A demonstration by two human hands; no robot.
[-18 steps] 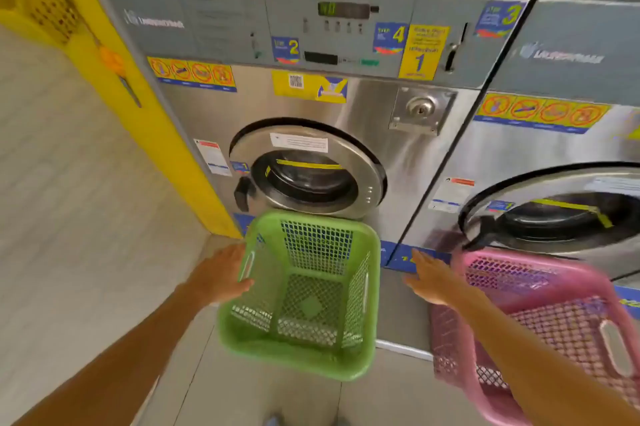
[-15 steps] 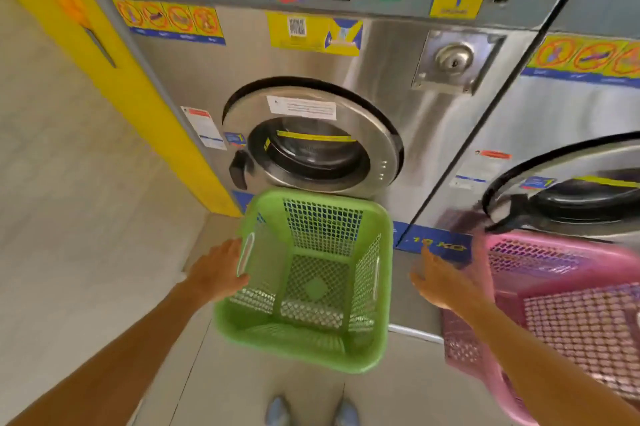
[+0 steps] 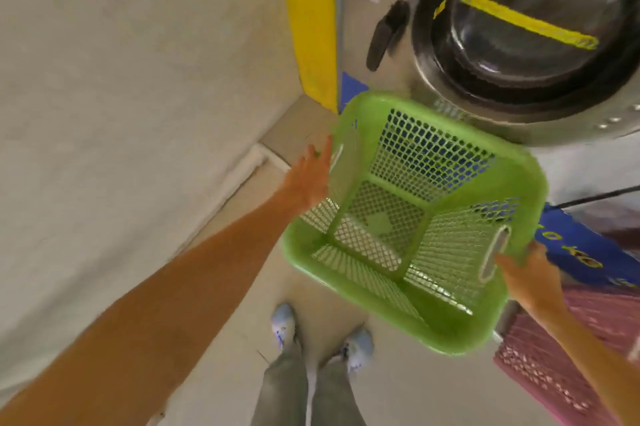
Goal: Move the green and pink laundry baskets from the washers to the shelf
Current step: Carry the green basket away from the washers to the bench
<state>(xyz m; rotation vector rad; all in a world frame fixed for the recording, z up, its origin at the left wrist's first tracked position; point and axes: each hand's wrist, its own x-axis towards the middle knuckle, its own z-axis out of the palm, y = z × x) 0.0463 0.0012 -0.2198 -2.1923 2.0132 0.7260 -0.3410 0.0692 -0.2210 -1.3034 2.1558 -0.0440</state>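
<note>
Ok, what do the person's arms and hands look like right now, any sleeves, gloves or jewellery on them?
Both arms are bare along all that shows; no sleeve edge is in view. The left hand and right hand wear no gloves, and no watch, band or ring can be made out, though the picture is blurred. Lower down, grey-green trousers and pale blue shoes show.

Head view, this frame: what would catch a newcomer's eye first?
The bright green basket fills the centre, empty, below the washer door. The left hand is at its left rim and the right hand at its right handle slot. The pink basket peeks in at lower right.
</note>
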